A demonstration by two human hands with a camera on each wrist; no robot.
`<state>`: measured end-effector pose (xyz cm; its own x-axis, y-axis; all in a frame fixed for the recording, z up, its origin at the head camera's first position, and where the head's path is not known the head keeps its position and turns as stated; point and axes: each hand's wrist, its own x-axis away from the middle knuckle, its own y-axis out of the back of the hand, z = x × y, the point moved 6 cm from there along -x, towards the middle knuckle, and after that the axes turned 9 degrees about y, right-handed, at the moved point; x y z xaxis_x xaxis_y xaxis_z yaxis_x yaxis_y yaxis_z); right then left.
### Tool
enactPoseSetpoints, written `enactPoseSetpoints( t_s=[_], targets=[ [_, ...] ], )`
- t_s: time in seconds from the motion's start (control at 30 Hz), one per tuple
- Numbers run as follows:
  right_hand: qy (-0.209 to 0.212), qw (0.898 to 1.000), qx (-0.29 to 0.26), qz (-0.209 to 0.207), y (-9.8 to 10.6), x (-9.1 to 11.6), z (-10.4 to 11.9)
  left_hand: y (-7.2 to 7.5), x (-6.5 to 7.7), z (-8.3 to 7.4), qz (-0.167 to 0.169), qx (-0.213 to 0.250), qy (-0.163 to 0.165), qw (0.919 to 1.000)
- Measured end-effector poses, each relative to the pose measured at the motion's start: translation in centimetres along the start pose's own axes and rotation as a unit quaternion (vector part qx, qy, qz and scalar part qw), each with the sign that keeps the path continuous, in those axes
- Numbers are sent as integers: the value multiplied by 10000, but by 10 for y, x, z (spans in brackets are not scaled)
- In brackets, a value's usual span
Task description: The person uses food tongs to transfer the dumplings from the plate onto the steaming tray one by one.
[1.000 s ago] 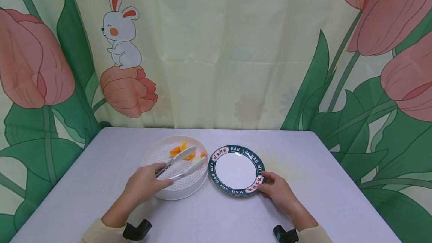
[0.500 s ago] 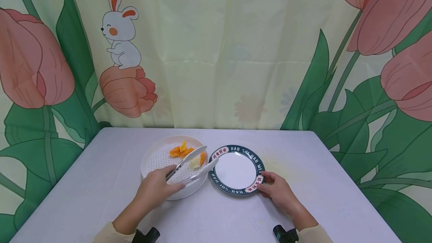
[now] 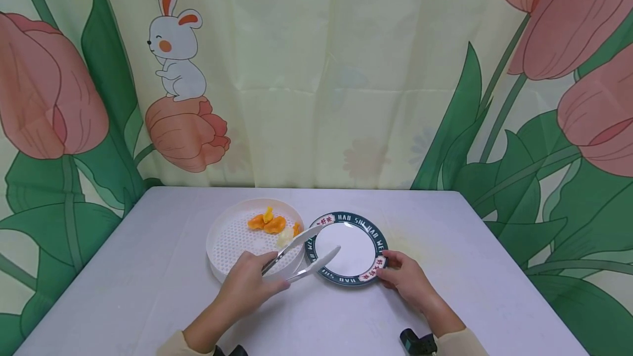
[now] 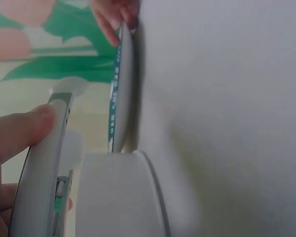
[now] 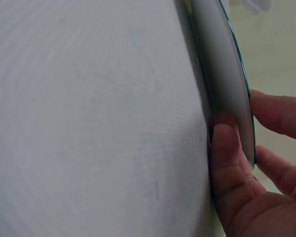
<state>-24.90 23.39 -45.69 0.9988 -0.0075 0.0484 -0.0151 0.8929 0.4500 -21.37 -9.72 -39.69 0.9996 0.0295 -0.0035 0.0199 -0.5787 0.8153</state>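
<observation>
My left hand (image 3: 247,285) grips a pair of tongs (image 3: 318,263) with pale tips. The tips are spread apart over the left part of a white plate (image 3: 360,242) with a dark green lettered rim. Nothing shows between them. On the plate's right side, my right hand (image 3: 409,282) pinches the rim, some fingers above and some beneath, as the right wrist view shows. Left of the plate stands a round white perforated tray (image 3: 226,238). It holds orange pieces (image 3: 275,224), a small yellow piece (image 3: 268,215) and a pale piece (image 3: 284,237), partly behind the tongs.
A white cloth covers the table (image 3: 430,224). Behind its far edge hangs a curtain (image 3: 316,98) printed with tulips and a rabbit. The tray and plate stand side by side, almost touching.
My left hand has carried the tongs rightward, from above the pieces in the tray to over the plate. The right hand and the plate have stayed put.
</observation>
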Motion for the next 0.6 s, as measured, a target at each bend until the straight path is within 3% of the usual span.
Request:
enactPoseSetpoints(
  t_s=[0.37, 0.6],
  targets=[
    [41, 10000, -5, -10, 1, 0, 0, -19, 5, -11, 296, -64, -84, 9995],
    [-15, 10000, -4, 2, 0, -1, -1, -23, 9, -14, 153, -317, -214, 9992]
  ],
)
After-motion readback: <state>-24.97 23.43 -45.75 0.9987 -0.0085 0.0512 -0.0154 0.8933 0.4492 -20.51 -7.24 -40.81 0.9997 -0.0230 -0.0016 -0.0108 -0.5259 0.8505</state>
